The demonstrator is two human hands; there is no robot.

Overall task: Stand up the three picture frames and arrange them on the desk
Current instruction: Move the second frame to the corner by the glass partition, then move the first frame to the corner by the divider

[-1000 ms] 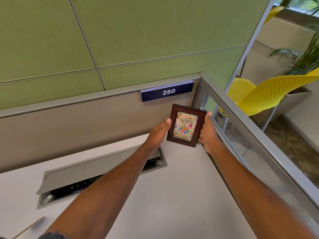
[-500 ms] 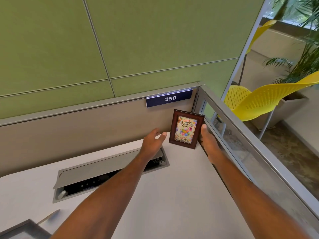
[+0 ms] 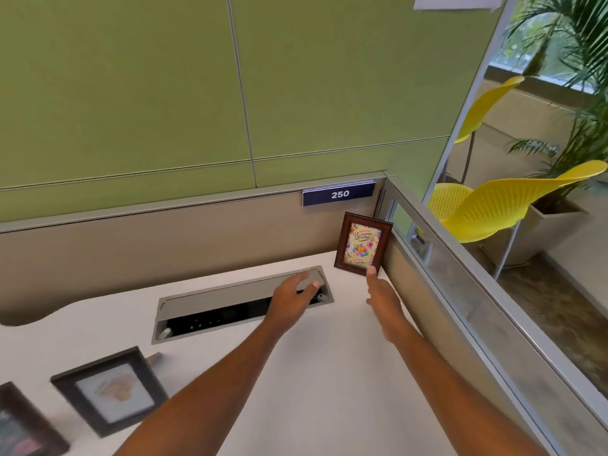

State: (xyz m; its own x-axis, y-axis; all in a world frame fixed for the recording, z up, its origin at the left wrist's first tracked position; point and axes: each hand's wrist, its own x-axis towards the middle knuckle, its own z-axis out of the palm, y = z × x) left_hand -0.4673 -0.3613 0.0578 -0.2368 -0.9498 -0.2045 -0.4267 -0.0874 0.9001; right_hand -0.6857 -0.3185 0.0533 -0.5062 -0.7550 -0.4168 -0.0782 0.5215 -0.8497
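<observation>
A brown-framed birthday picture (image 3: 362,247) stands upright in the far right corner of the white desk (image 3: 322,383). My right hand (image 3: 381,297) is just below it, fingers apart, one fingertip at its lower right corner. My left hand (image 3: 294,296) hovers open over the cable box lid, apart from the frame. Two more frames lie flat at the desk's near left: a dark frame (image 3: 110,391) with a pale picture, and another dark frame (image 3: 23,426) cut off by the image edge.
A grey cable box (image 3: 210,307) with an open lid is sunk into the desk behind my left hand. A beige and green partition (image 3: 164,225) with a "250" sign (image 3: 339,194) backs the desk. A glass side panel (image 3: 460,291) bounds the right; yellow chairs (image 3: 513,205) stand beyond.
Both hands have let go of the birthday frame and drawn back toward me; it now stands on its own. The view has tilted, bringing the two flat frames into sight.
</observation>
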